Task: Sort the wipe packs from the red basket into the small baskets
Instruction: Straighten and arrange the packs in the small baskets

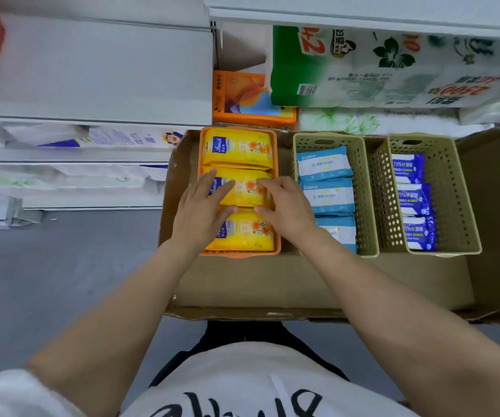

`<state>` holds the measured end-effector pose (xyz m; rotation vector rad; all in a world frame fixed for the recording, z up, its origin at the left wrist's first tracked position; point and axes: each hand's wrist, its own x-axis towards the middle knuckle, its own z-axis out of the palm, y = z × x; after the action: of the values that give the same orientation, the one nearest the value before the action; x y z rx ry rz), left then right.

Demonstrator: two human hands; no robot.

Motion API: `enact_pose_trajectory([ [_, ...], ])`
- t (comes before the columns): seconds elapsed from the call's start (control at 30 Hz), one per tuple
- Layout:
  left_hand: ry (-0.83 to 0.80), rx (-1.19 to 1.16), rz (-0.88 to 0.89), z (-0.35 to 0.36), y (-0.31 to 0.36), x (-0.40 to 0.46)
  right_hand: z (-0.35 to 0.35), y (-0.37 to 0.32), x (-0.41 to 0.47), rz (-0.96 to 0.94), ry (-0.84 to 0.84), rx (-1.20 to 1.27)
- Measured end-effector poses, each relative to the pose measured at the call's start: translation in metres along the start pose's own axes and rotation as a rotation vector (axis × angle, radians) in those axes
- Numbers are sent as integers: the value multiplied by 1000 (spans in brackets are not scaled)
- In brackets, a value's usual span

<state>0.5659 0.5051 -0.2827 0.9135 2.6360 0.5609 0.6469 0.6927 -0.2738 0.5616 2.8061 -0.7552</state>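
An orange small basket [275,164] holds three yellow wipe packs in a row. My left hand [202,210] lies flat with straight fingers on the left side of the middle yellow pack [247,192]. My right hand [284,209] rests on its right side, fingers slightly bent over the pack. A tan basket [363,188] to the right holds three light blue and white packs [324,164]. A second tan basket [450,188] further right holds three dark blue packs [408,168]. The red basket is not in view.
All three baskets stand in an open cardboard box [272,284] on the grey floor. Behind it are an orange tissue pack [251,97] and large green and white paper packs [363,70]. White shelves [92,70] rise at the left.
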Motion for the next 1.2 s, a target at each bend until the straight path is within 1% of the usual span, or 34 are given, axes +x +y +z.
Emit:
enact_pose_trajectory([
  [0.1, -24, -29, -56, 4, 2, 14, -2, -2, 13, 25, -21, -57],
  [0.27, 32, -32, -91, 10, 5, 16, 1, -3, 16, 33, -18, -116],
  [0.33, 44, -22, -91, 12, 5, 17, 1, -2, 14, 26, -4, -93],
  [0.43, 45, -12, -116, 12, 8, 20, -6, 8, 9, 29, 32, 28],
  [0.53, 96, 17, -110, 12, 26, 21, -24, 36, 9, 104, 88, 103],
  [0.67, 146, -28, -27, 21, 74, 33, -52, 98, 12, 255, 102, 57],
  [0.73, 109, -73, 14, 32, 104, 43, -60, 124, 15, 275, 63, 20],
  [0.8, 56, -91, 49, 46, 132, 52, -65, 142, 17, 249, -35, -56],
  [0.9, -8, -131, 44, 66, 162, 64, -64, 159, 16, 104, -183, -169],
  [0.97, -45, -203, -1, 74, 172, 71, -62, 165, 16, 7, -219, -194],
  [1.03, -75, -253, -71, 79, 177, 82, -64, 169, 21, -22, -164, -112],
  [1.1, -119, -279, -153, 84, 182, 95, -70, 173, 29, -20, -40, 21],
  [1.13, -153, -277, -198, 86, 185, 102, -74, 174, 35, -27, 18, 38],
  [1.17, -196, -265, -240, 89, 188, 109, -78, 175, 42, -40, 56, -6],
  [1.2, -240, -245, -270, 93, 191, 115, -81, 177, 50, -64, 71, -105],
])
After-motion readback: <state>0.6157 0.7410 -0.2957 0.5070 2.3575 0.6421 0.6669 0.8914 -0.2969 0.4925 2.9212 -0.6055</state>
